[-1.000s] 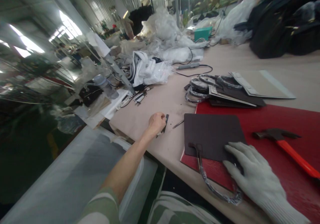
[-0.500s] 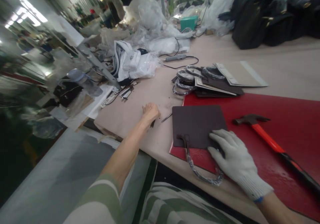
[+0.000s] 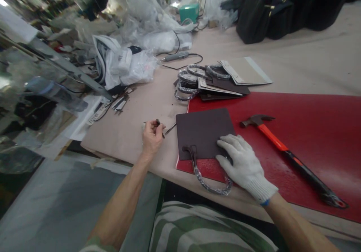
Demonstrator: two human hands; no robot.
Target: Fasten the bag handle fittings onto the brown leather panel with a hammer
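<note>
My bare left hand (image 3: 152, 136) is raised a little over the table, left of a dark brown leather-like panel. Its fingers pinch a small dark rod-like piece (image 3: 161, 128), too small to name. The panel (image 3: 205, 130) lies flat on a red sheet. A looped bag handle (image 3: 211, 187), wrapped in clear film, is joined to the panel at lower left and hangs over its near edge. My right hand (image 3: 241, 162), in a white knit glove, lies with fingers spread on the panel's near right corner, covering the handle's other end. A thin metal rod (image 3: 170, 128) lies at the panel's left edge.
A claw hammer (image 3: 272, 137) with an orange and black grip rests on the red sheet (image 3: 318, 132). Behind lie stacked panels with wrapped handles (image 3: 222, 90), a corded grey tool (image 3: 176, 56) and plastic bags (image 3: 135, 64). Black bags (image 3: 254, 15) stand at the back right.
My left hand has turned, and the small dark piece now shows above its fingertips. My right hand stays on the panel. The whole view has shifted, with things now further left.
</note>
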